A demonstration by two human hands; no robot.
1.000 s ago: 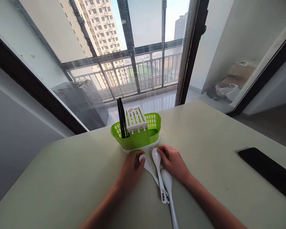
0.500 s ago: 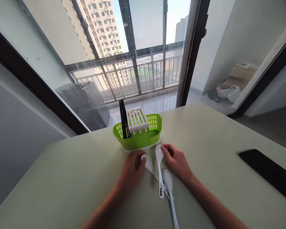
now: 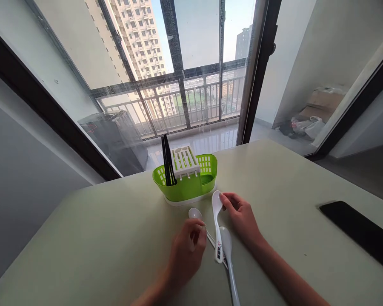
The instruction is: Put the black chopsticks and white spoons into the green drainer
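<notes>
My left hand (image 3: pixel 189 248) has its fingers pinched at the neck of a white spoon (image 3: pixel 195 213), whose bowl points toward the basket. Thumb and fingers of my right hand (image 3: pixel 241 214) grip a second white spoon (image 3: pixel 216 204) by the edge of its bowl; its handle, printed near the end, hangs toward me over the first spoon's handle. Beneath and beside them lies a longer white spoon (image 3: pixel 226 242), bowl away from me and handle running out of the frame. A green basket (image 3: pixel 188 189) stands just beyond my hands on a white base.
A white slotted rack (image 3: pixel 185 161) with small hooks sits across the basket, with black chopsticks (image 3: pixel 167 163) upright beside it. A black flat object (image 3: pixel 359 229) lies on the table's right side. Glass doors rise behind the pale table (image 3: pixel 108 238).
My left hand has slid from the first spoon's bowl toward its neck, and that spoon has turned slightly. My right hand has shifted a little right with its spoon.
</notes>
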